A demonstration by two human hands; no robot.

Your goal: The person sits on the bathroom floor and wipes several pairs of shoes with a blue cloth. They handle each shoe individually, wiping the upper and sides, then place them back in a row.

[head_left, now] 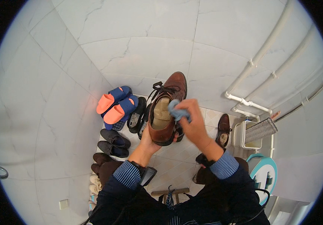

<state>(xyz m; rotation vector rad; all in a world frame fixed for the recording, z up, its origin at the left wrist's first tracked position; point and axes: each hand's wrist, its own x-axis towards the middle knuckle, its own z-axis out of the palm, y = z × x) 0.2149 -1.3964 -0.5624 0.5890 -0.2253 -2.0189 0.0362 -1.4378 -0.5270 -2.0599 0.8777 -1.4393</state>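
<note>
A brown leather lace-up shoe (161, 135) is held up in front of me, its toe pointing away and its opening facing me. My left hand (148, 143) supports it from below at the heel, some fingertips showing on the far side. Black laces (164, 89) are tied in a bow on top. My right hand (191, 118) pinches a crumpled light-blue cloth (177, 109) against the right side of the shoe's collar. A similar brown shoe (224, 123) stands on the floor to the right.
Navy-and-orange slippers (118, 107), black slippers (136, 118) and dark slip-on shoes (113, 143) line the left wall. At right are a white bucket (239, 135), a grey mop head (260, 130), white pipes (243, 101) and a teal-and-white tub (274, 171). A wooden stool (157, 193) is below me.
</note>
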